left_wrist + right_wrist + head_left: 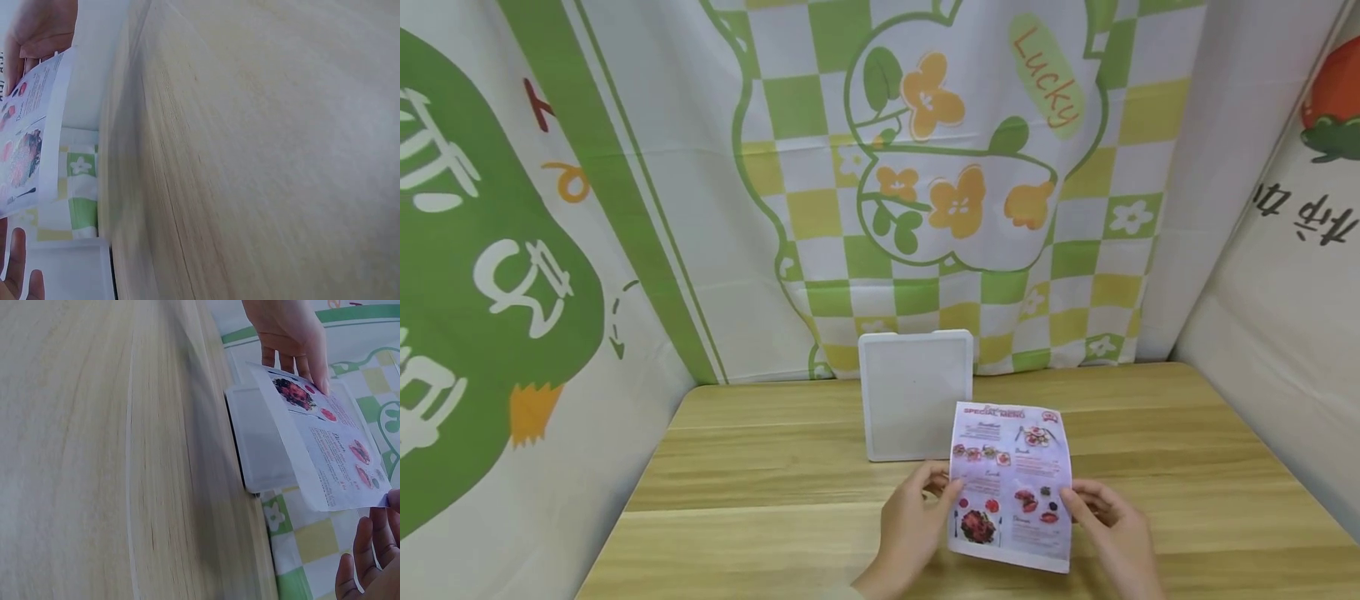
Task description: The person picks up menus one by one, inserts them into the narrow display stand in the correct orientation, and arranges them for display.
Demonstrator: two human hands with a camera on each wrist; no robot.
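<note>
A printed menu sheet (1011, 487) headed "SPECIAL MENU", with food pictures, is held up above the wooden table between both hands. My left hand (916, 518) pinches its left edge, thumb on the printed face and fingers behind. At the opposite edge, my right hand (1112, 529) pinches the paper the same way. Behind the sheet a white rectangular frame (913, 396) stands upright, its lower right corner hidden by the paper. In the right wrist view the menu sheet (337, 456) bows slightly between the left hand (290, 331) and the right hand (375, 559).
The light wooden table (760, 475) reaches back to a hanging cloth (820, 208) with green and yellow checks. Printed cloth walls, a left one (647, 250) and a right one (1277, 333), close in the sides. The frame's foot rests near the table's back half.
</note>
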